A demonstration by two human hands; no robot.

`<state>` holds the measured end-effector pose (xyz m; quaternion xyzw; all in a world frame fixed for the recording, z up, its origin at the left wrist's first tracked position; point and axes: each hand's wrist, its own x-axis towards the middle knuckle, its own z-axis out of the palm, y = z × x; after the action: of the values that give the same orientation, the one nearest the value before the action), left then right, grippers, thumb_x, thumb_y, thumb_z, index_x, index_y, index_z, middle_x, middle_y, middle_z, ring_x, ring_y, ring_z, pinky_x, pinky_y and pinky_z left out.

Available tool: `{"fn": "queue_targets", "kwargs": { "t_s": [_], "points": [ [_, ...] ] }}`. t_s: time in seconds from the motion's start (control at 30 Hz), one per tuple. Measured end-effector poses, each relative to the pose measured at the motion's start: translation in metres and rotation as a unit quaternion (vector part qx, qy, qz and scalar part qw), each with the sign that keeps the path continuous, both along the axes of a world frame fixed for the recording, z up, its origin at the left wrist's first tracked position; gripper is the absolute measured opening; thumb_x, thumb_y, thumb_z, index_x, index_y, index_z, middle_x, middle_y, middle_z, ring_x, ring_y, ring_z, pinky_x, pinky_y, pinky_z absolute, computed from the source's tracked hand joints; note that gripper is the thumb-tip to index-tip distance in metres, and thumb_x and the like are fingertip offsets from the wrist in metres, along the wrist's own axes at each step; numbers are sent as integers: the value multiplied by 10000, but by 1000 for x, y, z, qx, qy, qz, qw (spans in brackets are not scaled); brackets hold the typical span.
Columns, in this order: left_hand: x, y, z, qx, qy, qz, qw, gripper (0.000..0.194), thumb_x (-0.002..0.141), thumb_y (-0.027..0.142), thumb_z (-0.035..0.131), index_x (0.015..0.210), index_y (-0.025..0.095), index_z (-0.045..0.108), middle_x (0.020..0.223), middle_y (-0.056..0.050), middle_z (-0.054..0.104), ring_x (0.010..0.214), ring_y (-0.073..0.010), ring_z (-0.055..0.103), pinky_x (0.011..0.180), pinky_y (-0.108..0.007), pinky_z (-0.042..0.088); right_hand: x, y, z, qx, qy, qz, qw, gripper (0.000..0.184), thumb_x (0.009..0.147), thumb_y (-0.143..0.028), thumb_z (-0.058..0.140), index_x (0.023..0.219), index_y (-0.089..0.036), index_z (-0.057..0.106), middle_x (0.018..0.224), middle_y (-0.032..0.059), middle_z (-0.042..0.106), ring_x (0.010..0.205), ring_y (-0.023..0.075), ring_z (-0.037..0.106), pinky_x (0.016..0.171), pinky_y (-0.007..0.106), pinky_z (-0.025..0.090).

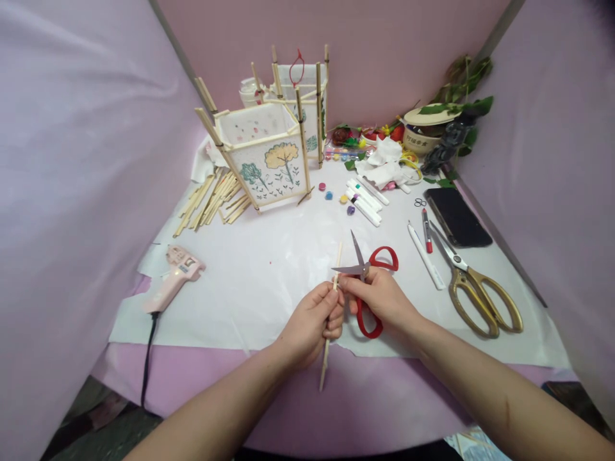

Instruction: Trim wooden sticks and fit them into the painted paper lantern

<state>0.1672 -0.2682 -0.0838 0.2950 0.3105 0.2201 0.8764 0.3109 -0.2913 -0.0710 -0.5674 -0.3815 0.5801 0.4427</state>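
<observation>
My left hand (pixel 314 320) is closed around a thin bamboo stick (pixel 337 259) that runs from near the table's front edge up past my fingers. My right hand (pixel 379 298) grips red-handled scissors (pixel 379 259), whose open blades sit against the stick just above my left thumb. Both hands hover over the white paper sheet (pixel 250 269) near the front of the pink-covered table.
A pink glue gun (pixel 175 275) with a black cord lies at the left. Loose bamboo sticks (pixel 211 202) and two paper lanterns (pixel 269 153) stand behind. Markers (pixel 364 198), a red pen (pixel 426 230), gold scissors (pixel 475 288), a black phone (pixel 456 218) and a bowl (pixel 420 131) lie right.
</observation>
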Motion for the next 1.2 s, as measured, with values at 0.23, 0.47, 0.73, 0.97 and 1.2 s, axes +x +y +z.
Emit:
{"fn": "queue_targets", "kwargs": {
  "t_s": [0.23,0.47,0.73,0.97,1.2],
  "points": [
    [1,-2,0,10,10,-19,1000,256,877,360,539,770,153,435,575,71,345,432,-17,212,422,-160,139,1,2,-2,-3,22,3,1000,203,756,-198,530,568,-166,601,468,-21,549,455,89,474,508,217,365],
    [2,-1,1,7,5,0,1000,285,861,393,557,762,161,423,569,69,345,436,-21,211,427,-168,145,0,2,-1,-11,23,-5,1000,244,782,-243,528,555,-175,584,473,-14,555,461,95,486,505,217,368],
    [3,-1,-2,6,20,4,1000,293,859,400,564,765,165,418,557,77,324,446,-25,202,426,-163,138,3,0,-2,-11,-39,-17,999,260,806,-344,569,632,-160,625,474,-6,561,462,101,483,487,226,353],
    [3,-3,-3,3,17,4,1000,254,879,372,536,784,156,440,588,67,355,447,-23,222,422,-162,147,5,2,-1,-7,-31,9,999,232,781,-284,557,591,-162,610,480,-5,555,457,102,476,479,224,361],
    [3,-3,-2,-9,9,0,1000,275,873,374,552,754,152,441,585,59,360,450,-23,222,421,-155,158,4,1,0,8,-70,3,997,211,743,-205,523,537,-182,563,458,-18,551,466,107,494,523,230,392]
  ]
}}
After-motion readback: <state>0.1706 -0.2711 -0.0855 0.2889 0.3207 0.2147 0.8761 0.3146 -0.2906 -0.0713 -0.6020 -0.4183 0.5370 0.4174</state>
